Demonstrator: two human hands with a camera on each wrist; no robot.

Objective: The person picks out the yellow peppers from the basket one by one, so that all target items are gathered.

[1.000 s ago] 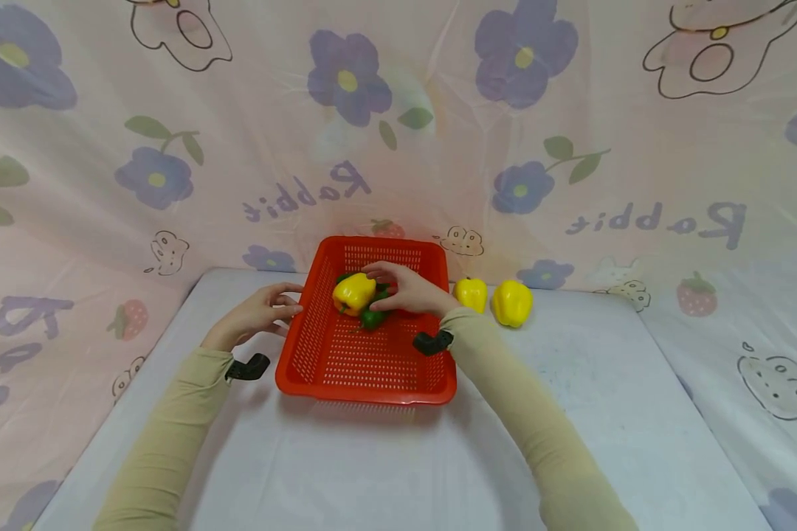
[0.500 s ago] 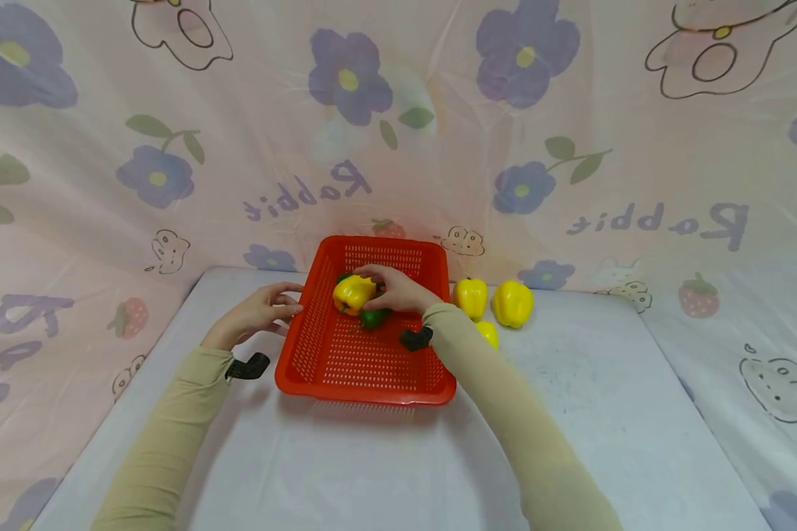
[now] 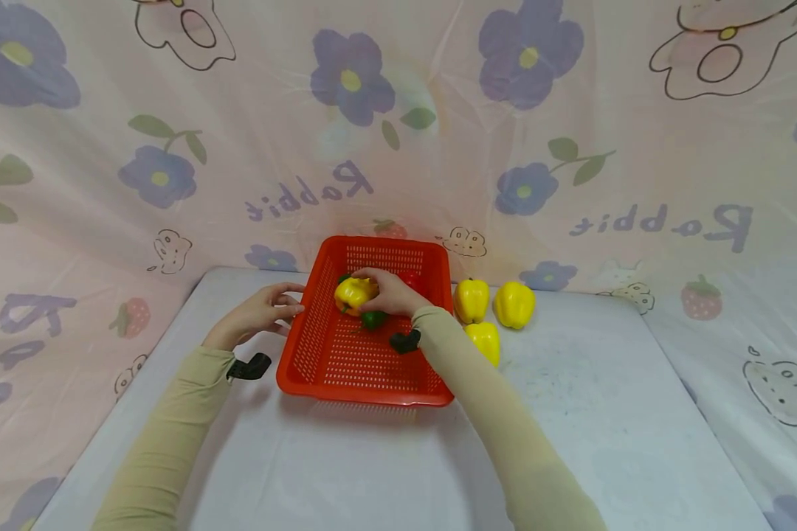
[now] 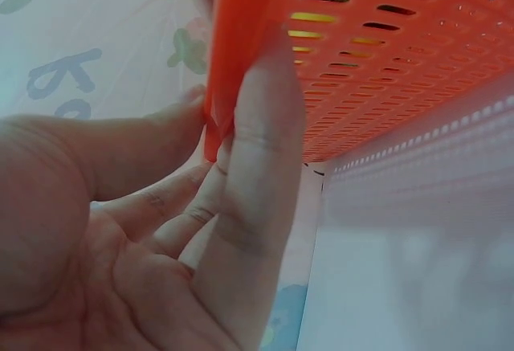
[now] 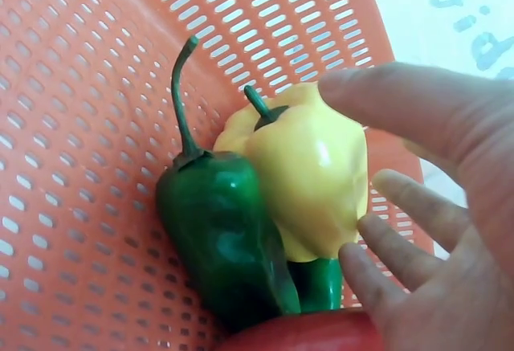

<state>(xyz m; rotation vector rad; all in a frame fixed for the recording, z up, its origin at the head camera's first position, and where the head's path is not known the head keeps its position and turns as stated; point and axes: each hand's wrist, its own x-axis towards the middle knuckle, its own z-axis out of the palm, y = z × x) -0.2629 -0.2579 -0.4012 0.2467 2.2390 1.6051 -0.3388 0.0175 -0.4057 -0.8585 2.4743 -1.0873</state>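
Note:
A red plastic basket (image 3: pixel 372 400) sits on the table with a yellow bell pepper (image 3: pixel 350 295) inside, near its left wall. My right hand (image 3: pixel 397 293) reaches into the basket and holds that pepper, thumb on one side and fingertips on the other. A green pepper (image 5: pixel 221 222) with a long curved stem leans against the yellow one. Below them in the right wrist view shows part of a smooth red item (image 5: pixel 313 333), and another green piece (image 5: pixel 317 283) is mostly hidden. With thumb and fingers, my left hand (image 4: pixel 161 271) pinches the basket's left rim (image 4: pixel 233 38).
Right of the basket, three more yellow bell peppers stand on the table (image 3: pixel 604 413): one at the back (image 3: pixel 471 300), one farther right (image 3: pixel 514 304), one nearer (image 3: pixel 483 343), partly behind the right sleeve. A patterned curtain (image 3: pixel 398 147) hangs behind the table.
My right hand has moved left and closed in on the yellow bell pepper in the basket. The nearest loose yellow pepper has come out from behind the sleeve. My left hand stays put.

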